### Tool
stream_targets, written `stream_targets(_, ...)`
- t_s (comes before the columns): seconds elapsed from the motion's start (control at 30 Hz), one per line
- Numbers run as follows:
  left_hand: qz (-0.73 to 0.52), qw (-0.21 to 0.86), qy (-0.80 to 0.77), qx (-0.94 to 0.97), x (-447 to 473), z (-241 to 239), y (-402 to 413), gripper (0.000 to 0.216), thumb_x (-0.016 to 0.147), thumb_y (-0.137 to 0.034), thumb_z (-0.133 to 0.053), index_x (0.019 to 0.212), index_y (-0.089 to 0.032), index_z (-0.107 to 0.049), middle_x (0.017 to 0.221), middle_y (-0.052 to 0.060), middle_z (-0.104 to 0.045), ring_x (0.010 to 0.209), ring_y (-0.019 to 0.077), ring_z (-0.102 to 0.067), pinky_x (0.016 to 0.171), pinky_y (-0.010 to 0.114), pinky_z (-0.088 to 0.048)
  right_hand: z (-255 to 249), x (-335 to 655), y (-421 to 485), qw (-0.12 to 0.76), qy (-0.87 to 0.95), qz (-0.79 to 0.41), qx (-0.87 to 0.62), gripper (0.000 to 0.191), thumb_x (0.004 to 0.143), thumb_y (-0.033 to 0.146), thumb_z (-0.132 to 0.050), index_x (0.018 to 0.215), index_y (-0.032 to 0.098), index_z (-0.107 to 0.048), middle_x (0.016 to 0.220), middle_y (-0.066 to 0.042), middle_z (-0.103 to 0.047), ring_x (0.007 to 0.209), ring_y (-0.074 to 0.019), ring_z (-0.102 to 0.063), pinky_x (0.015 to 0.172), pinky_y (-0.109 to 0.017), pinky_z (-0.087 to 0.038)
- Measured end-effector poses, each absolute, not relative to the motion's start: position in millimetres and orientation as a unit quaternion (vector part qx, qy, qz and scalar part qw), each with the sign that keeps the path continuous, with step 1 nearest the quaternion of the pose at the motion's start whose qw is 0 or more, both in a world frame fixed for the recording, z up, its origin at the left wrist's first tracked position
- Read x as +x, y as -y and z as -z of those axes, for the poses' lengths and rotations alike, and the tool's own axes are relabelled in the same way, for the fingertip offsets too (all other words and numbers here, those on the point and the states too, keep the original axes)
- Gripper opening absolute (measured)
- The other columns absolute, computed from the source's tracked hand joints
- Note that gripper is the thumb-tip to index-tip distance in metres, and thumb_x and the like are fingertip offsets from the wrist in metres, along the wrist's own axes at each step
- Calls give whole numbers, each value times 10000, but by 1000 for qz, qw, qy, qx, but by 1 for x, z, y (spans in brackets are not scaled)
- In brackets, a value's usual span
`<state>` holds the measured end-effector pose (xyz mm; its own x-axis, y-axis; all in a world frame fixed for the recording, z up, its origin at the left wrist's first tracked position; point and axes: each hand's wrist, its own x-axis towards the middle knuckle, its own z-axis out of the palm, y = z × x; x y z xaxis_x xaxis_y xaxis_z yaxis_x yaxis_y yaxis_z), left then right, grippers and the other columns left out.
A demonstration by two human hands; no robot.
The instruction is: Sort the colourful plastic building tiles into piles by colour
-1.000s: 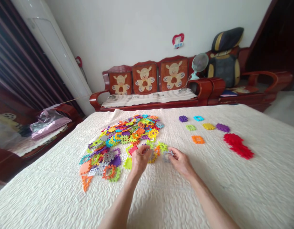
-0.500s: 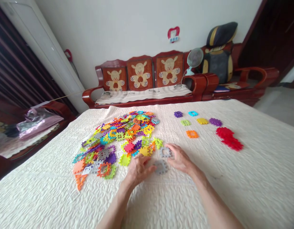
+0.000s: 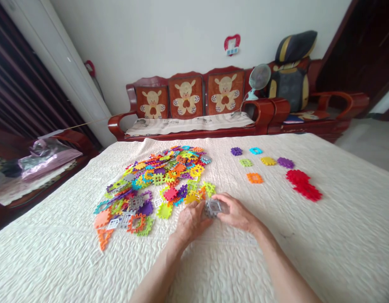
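Note:
Grey interlocking plastic tiles (image 3: 213, 207) lie between my two hands, the square-holed one now overlapping the other. My left hand (image 3: 191, 219) is closed at their left edge, thumb below and fingers curled above. On the right side, my right hand (image 3: 237, 213) grips them between thumb and fingers. Just beyond my left hand is a yellow tile (image 3: 191, 197), and a lime green triangular piece (image 3: 209, 189) lies a little farther off. A heap of mixed coloured tiles (image 3: 159, 179) spreads to the left.
Apart from the heap, to the right, lie an orange frame tile (image 3: 255, 178), a yellow tile (image 3: 268, 161), purple ones and joined red tiles (image 3: 303, 185). A quilted cream cloth (image 3: 219, 269) covers the table. Behind stands a wooden sofa (image 3: 188, 136) with a fan (image 3: 259, 78).
My hands have come closer together. The right hand has moved left with the square-holed grey tile, bringing it onto the other grey tile at my left hand.

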<state>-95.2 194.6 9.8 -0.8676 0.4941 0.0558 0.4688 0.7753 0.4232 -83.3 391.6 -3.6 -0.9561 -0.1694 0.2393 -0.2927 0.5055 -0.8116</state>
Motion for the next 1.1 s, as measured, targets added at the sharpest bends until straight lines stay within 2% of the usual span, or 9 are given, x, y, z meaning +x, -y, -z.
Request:
stream_targets(0.3,-238,36,-933,269,-98,-7,-191,361,739,-289,-632,1090,-209,-605,928,56,-631,801,190,-583,678,290,-441,21,-88,-387,99,891,-403,184,590,557,77,-538,1123,219,-626,1219,-86,-623,1141,-256,-559,1007,-431,-414)
stream_targets(0.53,-248,23,-928,276,-104,10,-189,522,741,-313,-593,1254,-230,-539,979,65,-646,879,211,-595,794,315,-478,15,-84,-384,96,906,-368,186,544,579,97,-572,1107,216,-625,1138,-66,-655,1069,-239,-575,960,-373,-422)
stream_targets(0.67,-231,23,-930,284,-109,18,-187,579,756,-352,-567,1309,-190,-511,990,94,-650,908,229,-609,815,321,-488,14,-81,-383,92,914,-357,169,548,575,129,-610,1111,244,-619,1107,-48,-649,1033,-230,-574,923,-348,-428)
stream_targets(0.77,-226,24,-931,285,-112,21,-186,599,756,-393,-555,1314,-177,-516,1000,111,-657,919,250,-618,823,338,-496,16,-79,-381,104,915,-358,157,538,567,152,-631,1096,244,-619,1079,-45,-643,1010,-224,-574,912,-335,-428)
stream_targets(0.97,-239,12,-926,293,-115,25,-184,565,749,-415,-536,1284,-233,-551,930,81,-678,858,272,-631,807,388,-512,6,-77,-403,114,917,-364,113,507,585,148,-617,1086,222,-608,1009,-37,-640,925,-190,-589,833,-276,-454)
stream_targets(1.1,-236,3,-927,291,-116,28,-184,581,746,-448,-525,1255,-172,-575,901,92,-675,850,286,-632,807,407,-514,-8,-73,-457,139,931,-335,34,520,582,91,-590,1090,200,-598,1042,-47,-640,954,-192,-583,872,-295,-439)
